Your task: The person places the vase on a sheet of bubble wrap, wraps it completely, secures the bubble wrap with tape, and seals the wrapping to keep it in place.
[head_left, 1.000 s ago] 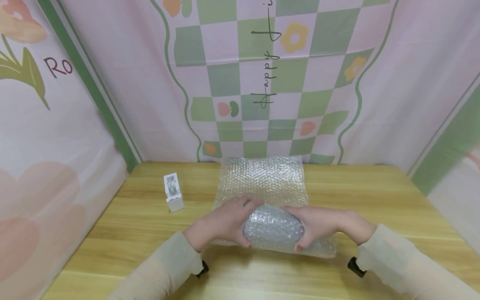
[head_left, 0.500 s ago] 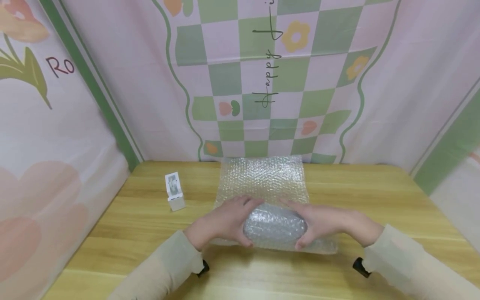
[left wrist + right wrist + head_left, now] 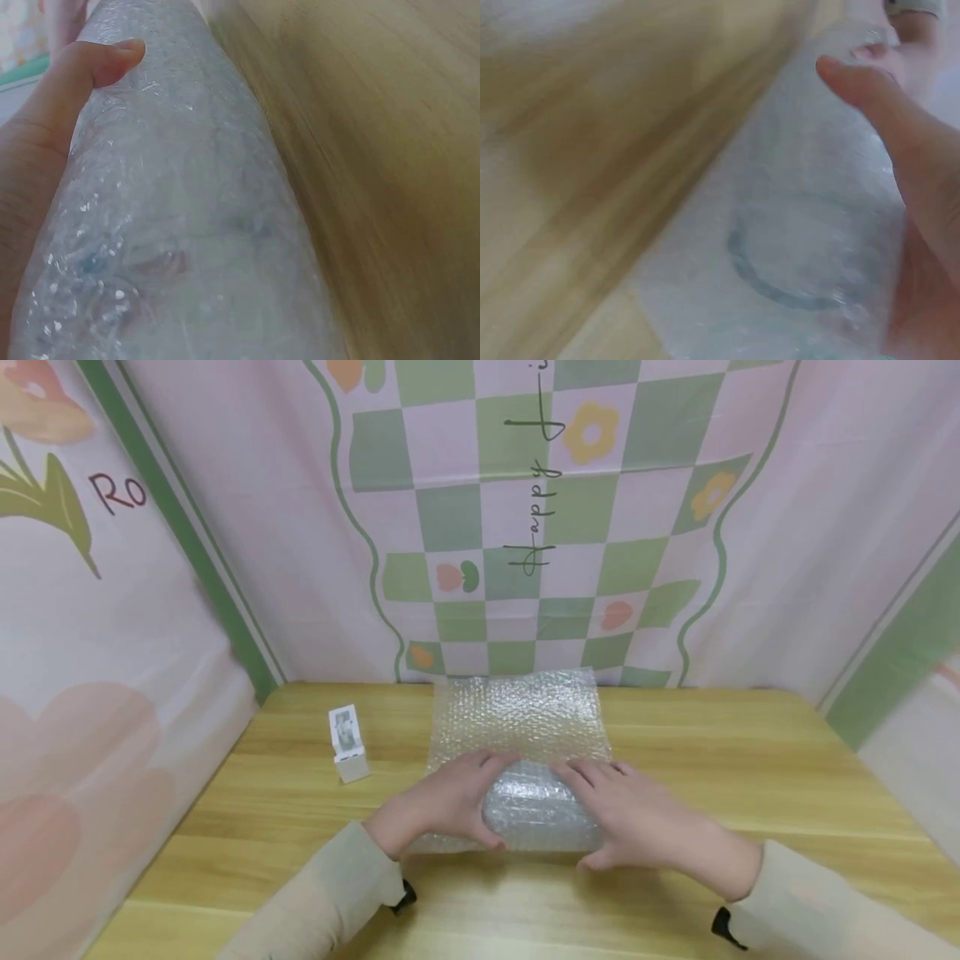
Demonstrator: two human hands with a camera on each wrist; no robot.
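A clear bubble wrap roll (image 3: 536, 806) lies crosswise near the middle of the table, wound round something whose kind is hidden. In the right wrist view, a curved teal-grey edge (image 3: 765, 289) shows faintly through the layers. My left hand (image 3: 450, 797) grips the roll's left end, fingers over the far side and thumb on the near side. On the right end, my right hand (image 3: 630, 814) holds it the same way, its thumb low at the front. Behind the roll, the unrolled bubble wrap sheet (image 3: 521, 710) stretches flat towards the wall.
A small white box-like stand (image 3: 348, 745) with a greyish picture on it is on the wooden table (image 3: 712, 735) at the left. Patterned cloth (image 3: 510, 527) hangs behind the table and at both sides.
My right hand has shifted its hold, turning more over the top of the roll's right end. The bubble wrap's right side has moved slightly left. The left hand stays nearly in place.
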